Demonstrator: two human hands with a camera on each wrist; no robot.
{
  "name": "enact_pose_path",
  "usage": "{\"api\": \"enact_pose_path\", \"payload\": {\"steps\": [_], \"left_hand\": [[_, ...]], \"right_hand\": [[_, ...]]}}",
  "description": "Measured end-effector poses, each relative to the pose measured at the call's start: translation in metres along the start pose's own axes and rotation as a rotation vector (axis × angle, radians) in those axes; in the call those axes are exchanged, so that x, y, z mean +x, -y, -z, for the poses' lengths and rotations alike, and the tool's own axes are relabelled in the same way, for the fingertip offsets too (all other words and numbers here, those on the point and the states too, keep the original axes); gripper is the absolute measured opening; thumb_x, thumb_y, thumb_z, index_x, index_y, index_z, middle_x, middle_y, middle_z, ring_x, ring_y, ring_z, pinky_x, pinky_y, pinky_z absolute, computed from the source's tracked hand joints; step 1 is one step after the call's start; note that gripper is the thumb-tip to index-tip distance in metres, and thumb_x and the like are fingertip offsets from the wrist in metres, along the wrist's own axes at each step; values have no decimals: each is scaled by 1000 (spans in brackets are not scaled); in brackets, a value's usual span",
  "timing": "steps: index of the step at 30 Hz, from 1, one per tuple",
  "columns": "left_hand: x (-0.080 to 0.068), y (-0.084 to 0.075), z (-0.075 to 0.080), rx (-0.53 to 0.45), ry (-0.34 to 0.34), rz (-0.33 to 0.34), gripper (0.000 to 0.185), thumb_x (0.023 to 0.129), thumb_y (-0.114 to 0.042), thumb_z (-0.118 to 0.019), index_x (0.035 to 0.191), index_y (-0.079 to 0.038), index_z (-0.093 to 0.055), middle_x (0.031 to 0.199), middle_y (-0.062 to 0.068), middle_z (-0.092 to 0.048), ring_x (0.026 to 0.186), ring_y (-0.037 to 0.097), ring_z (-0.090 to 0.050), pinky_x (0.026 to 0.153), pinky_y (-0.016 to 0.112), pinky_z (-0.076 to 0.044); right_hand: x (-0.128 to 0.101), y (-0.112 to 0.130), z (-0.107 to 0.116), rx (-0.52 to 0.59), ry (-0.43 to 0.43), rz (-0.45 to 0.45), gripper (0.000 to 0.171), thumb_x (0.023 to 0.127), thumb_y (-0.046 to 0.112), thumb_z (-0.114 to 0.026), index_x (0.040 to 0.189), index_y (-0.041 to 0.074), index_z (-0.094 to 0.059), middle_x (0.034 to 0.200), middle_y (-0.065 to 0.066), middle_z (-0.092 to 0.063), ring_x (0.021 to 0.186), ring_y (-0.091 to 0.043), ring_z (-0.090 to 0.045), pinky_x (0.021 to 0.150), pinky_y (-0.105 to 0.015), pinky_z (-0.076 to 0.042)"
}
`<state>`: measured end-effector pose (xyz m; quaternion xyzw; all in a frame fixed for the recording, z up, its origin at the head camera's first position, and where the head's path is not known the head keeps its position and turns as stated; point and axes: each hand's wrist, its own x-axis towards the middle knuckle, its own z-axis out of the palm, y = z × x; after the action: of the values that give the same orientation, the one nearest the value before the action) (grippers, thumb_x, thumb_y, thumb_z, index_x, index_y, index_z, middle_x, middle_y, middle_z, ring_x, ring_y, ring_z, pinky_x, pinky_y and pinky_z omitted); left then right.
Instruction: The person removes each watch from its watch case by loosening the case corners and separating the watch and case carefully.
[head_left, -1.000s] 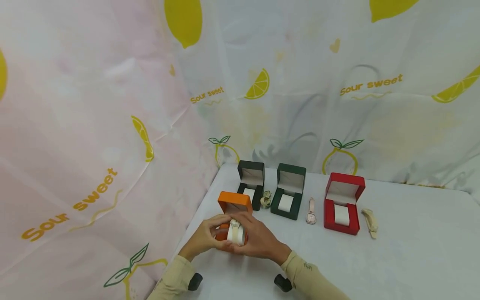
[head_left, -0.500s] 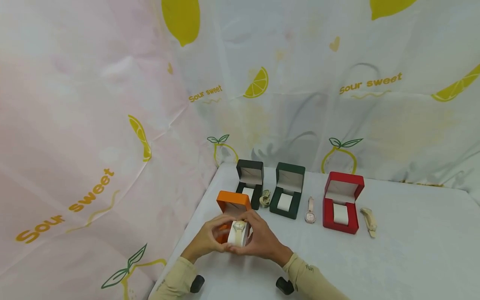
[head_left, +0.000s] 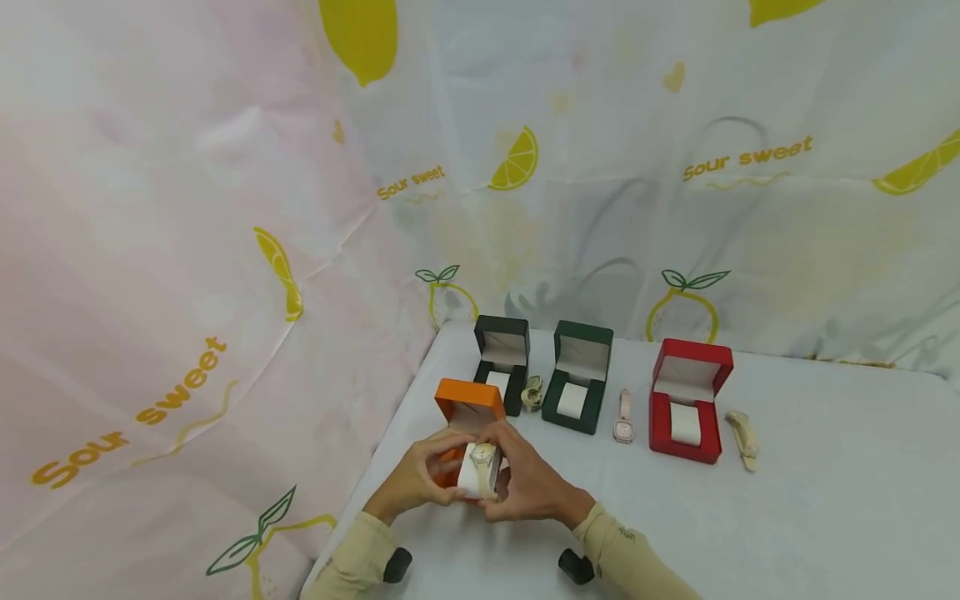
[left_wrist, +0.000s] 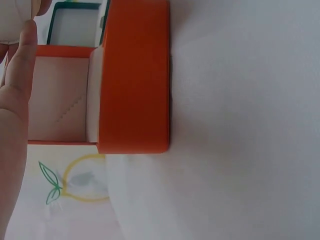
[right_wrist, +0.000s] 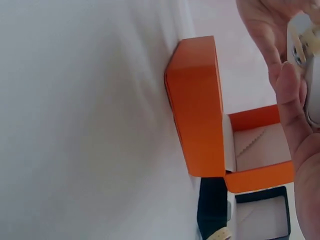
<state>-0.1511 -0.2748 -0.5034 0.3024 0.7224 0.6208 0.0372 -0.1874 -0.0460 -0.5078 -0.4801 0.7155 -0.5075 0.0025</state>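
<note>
Close over the opened orange watch box (head_left: 468, 396), both hands hold a white watch cushion (head_left: 467, 479) with a cream-strapped wristwatch (head_left: 483, 455) around it. My left hand (head_left: 411, 475) grips the cushion's left side between thumb and fingers. On the other side, my right hand (head_left: 536, 482) has its thumb at the strap's lower end and its fingers near the watch's top. The right wrist view shows the strap (right_wrist: 298, 47) bent beside the cushion. Much of the orange box's base is behind the hands in the head view.
Behind stand a black watch box (head_left: 502, 342), a dark green one (head_left: 582, 350) and a red one (head_left: 692, 358), lids up, each with a white cushion. A greenish watch (head_left: 532, 394), a pink watch (head_left: 624, 421) and a cream watch (head_left: 742, 437) lie on the white table.
The cushion and wristwatch have tilted and shifted slightly to the right, with the dial showing more fully. My right hand has moved slightly right, its thumb now at the lower strap.
</note>
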Motion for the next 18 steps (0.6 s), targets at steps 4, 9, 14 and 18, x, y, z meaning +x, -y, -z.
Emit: {"api": "enact_pose_path", "payload": {"steps": [4, 9, 14, 18], "left_hand": [[0, 1, -1, -52, 34, 5, 69, 71, 11, -75, 135, 7, -50, 135, 24, -46, 122, 29, -52, 97, 43, -47], [2, -1, -4, -90, 55, 8, 71, 70, 11, -74, 136, 6, -49, 133, 26, -46, 122, 30, -52, 96, 45, -48], [2, -4, -3, -110, 48, 20, 67, 74, 6, -74, 136, 6, -50, 132, 26, -47, 118, 31, -54, 92, 42, -51], [2, -5, 0, -161, 37, 21, 65, 76, 4, -75, 136, 8, -49, 134, 27, -47, 114, 30, -55, 87, 40, -54]], "right_hand": [[-2, 0, 2, 54, 23, -38, 69, 67, 36, -88, 115, 15, -43, 111, 3, -44, 87, -11, -55, 62, -25, -55], [-4, 1, 3, 70, 24, -67, 69, 67, 38, -89, 111, 15, -41, 105, 2, -41, 82, -9, -52, 56, -23, -51], [-7, 1, 6, 260, 21, -78, 64, 69, 10, -85, 114, 5, -40, 114, -10, -44, 83, -12, -59, 55, -31, -57], [-9, 0, 11, 383, 15, -82, 56, 75, -3, -79, 116, -1, -41, 123, -20, -43, 94, -20, -63, 59, -37, -59]]}}
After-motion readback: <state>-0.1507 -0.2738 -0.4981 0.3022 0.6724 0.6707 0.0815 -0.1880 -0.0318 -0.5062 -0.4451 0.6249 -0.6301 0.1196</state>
